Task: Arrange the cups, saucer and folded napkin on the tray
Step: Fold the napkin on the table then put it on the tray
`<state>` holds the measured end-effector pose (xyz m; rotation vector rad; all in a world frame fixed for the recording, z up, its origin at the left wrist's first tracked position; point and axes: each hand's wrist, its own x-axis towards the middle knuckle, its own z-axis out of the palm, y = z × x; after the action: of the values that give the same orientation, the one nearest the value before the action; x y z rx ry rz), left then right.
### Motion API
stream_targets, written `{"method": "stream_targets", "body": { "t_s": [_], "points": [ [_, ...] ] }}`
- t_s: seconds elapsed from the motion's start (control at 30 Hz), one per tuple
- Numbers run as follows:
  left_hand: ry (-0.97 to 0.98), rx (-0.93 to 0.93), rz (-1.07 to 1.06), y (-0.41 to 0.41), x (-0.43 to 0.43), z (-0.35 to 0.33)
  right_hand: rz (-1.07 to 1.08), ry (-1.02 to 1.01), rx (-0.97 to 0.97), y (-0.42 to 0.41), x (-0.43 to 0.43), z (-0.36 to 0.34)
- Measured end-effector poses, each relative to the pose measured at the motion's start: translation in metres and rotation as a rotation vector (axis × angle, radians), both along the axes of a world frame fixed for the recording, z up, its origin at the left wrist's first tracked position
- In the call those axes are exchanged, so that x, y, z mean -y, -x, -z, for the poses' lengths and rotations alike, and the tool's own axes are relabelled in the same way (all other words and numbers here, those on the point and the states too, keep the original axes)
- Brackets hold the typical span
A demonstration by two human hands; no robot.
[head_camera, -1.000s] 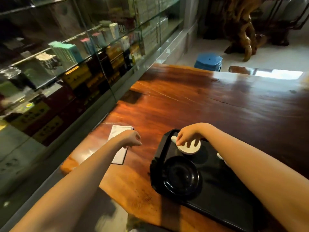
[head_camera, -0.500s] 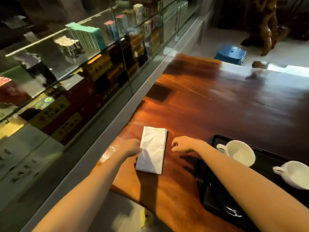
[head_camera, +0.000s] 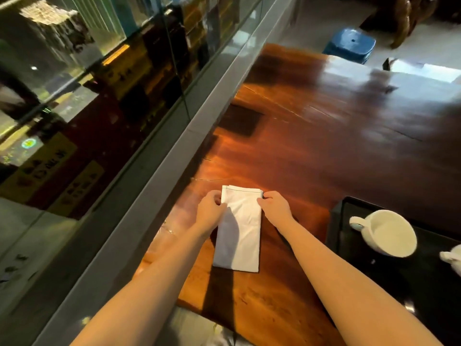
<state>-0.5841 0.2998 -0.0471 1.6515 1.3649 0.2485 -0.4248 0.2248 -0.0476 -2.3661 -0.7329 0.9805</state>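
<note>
1. The folded white cloth napkin (head_camera: 238,231) lies flat on the reddish wooden table (head_camera: 311,151), left of the black tray (head_camera: 335,228).
2. The left hand (head_camera: 210,212) and right hand (head_camera: 274,208) pinch its far corners.
3. A white ceramic cup (head_camera: 385,233) rests on the tray.

Two cups (head_camera: 388,233) (head_camera: 451,257), one napkin (head_camera: 239,231), one tray (head_camera: 335,236)

A single wide-angle camera worn on the person's head looks forward and steeply down along both bare forearms. It sits close above the near edge of a wooden table (head_camera: 311,146), which fills the middle. A glass display case (head_camera: 99,96) runs along the left, a black tray (head_camera: 335,228) enters at the right, and floor shows at the top.
</note>
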Motion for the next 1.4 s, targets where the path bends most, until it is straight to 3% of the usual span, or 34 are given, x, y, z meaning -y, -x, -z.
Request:
{"method": "stream_targets", "body": {
  "t_s": [0.1,0.4,0.67,0.83,1.03,1.3,1.4],
  "points": [
    [0.01,0.068,-0.078,-0.01,-0.007,0.004,0.128,-0.073,-0.079,-0.003,-0.007,0.003],
    [0.153,0.189,-0.054,-0.022,-0.024,0.013,0.207,-0.179,-0.262,-0.014,-0.002,0.011],
    [0.137,0.239,-0.024,-0.029,-0.029,0.012,0.127,-0.173,-0.118,-0.02,-0.002,0.013],
    [0.019,0.079,0.045,-0.034,-0.034,0.018,0.056,-0.112,-0.003,-0.021,0.0,0.017],
    [-0.263,-0.197,0.322,-0.041,-0.05,0.017,-0.103,-0.07,0.154,-0.023,-0.01,0.011],
    [-0.199,-0.559,0.886,-0.061,-0.069,-0.009,-0.411,0.173,0.131,-0.028,-0.026,-0.008],
    [-0.177,-0.579,0.978,-0.062,-0.07,-0.023,-0.466,0.206,0.05,-0.031,-0.029,-0.022]
  ]
}}
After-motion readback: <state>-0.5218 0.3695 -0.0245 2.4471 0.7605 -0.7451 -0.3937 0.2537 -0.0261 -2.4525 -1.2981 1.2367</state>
